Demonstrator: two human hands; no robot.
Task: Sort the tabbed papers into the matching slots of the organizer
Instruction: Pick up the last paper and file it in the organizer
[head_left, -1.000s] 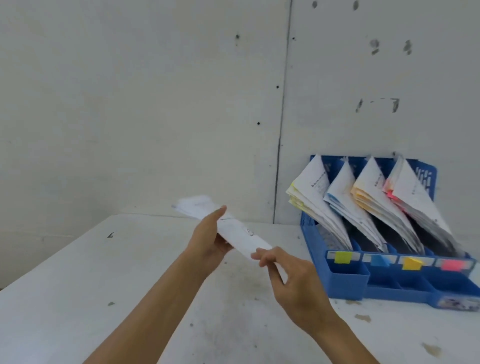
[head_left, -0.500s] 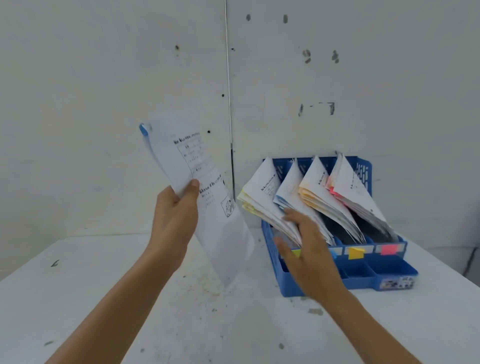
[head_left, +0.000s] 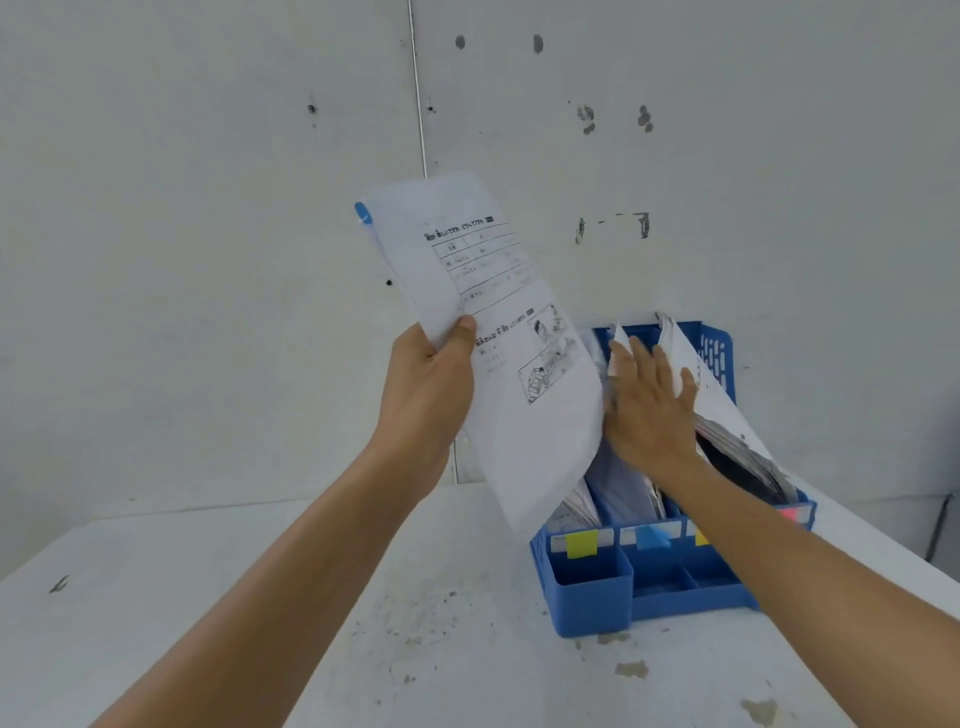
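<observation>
My left hand (head_left: 434, 379) grips a white printed paper (head_left: 498, 332) by its left edge and holds it up, tilted, in front of the wall. A blue tab (head_left: 363, 212) sticks out at the paper's top left corner. The blue organizer (head_left: 592, 587) stands on the table at the right, its slots marked by yellow (head_left: 581, 544), blue (head_left: 649, 536), a second yellow and pink labels. My right hand (head_left: 649, 410) lies with straight fingers on the papers standing in the slots, pushing them toward the right. The held paper's lower end hangs over the organizer's left slots.
A white table (head_left: 260, 597) with scuffs and stains carries the organizer. A pale wall with marks stands directly behind it. Small open compartments (head_left: 670, 582) run along the organizer's front.
The right hand has gone from the front of the leaning papers up onto them and pushed them right. The left hand has carried the paper nearer the organizer.
</observation>
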